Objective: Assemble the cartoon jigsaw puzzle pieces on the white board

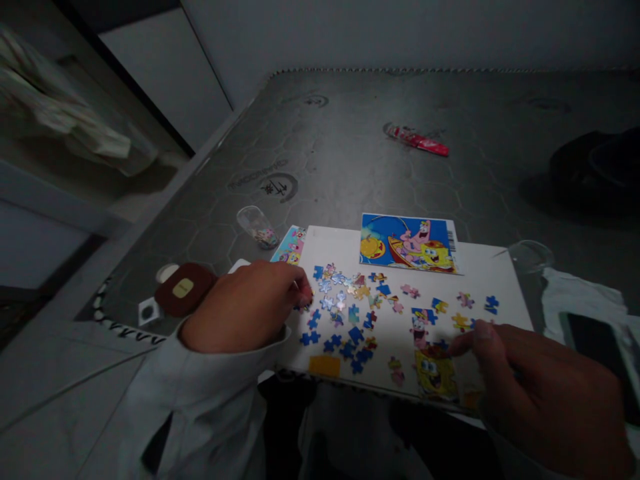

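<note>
Far L: dark red leather-look pouch point(184, 288) w/ cream patch, sitting on grey hex-pattern mat point(350, 153). Clear plastic cup point(255, 227) lies on its side just above it, colored bits inside.

LH point(245, 307), pale sleeve, fingers point(300, 287) pressed together at L edge of loose blue jigsaw pcs point(340, 313). Tips hidden, can't tell if pinching.

Pcs lie scattered on white rectangular puzzle board point(500, 293), mostly blue, some pink + yellow. Printed cartoon picture card point(407, 243) sits at far edge of board, good ref if kept in view.

Near edge: yellow cartoon-face pcs point(435, 373) sit together. RH point(545, 393) just above them, thumb + index point(463, 343) close, maybe pinching small pc, too dark to confirm.

Tip: grip pcs by edges, keep wrists clear of loose pile.

Far R: black smartphone point(595, 353) on white cloth point(575, 297).
</note>
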Action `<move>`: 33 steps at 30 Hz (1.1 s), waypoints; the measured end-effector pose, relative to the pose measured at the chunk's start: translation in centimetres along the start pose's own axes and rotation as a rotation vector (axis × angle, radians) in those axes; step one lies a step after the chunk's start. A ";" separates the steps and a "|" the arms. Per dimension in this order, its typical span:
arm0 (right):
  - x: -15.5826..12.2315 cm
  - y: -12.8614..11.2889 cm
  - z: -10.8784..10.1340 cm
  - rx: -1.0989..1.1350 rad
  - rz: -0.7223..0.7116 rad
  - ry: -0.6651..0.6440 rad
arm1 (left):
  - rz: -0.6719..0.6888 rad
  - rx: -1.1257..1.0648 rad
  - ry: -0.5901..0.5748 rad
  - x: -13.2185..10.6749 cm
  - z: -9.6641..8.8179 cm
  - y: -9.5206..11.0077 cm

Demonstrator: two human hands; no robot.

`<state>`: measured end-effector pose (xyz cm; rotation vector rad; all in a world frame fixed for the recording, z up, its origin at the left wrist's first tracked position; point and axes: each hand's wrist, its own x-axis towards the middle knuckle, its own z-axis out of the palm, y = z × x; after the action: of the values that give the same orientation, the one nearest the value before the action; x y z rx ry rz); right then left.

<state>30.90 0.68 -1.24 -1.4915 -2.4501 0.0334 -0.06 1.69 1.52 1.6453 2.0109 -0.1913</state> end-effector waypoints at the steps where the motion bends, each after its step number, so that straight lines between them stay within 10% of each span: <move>1: 0.0 0.0 0.0 0.007 0.005 -0.001 | -0.009 0.009 -0.003 0.1 0.0 0.0; 33: 0.0 -0.2 0.0 0.022 0.046 -0.024 | -0.180 0.078 -0.040 1.1 -0.5 1.0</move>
<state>30.77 0.56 -1.18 -1.5466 -2.4256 0.0877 0.61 3.09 1.68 1.4932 2.1445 -0.3691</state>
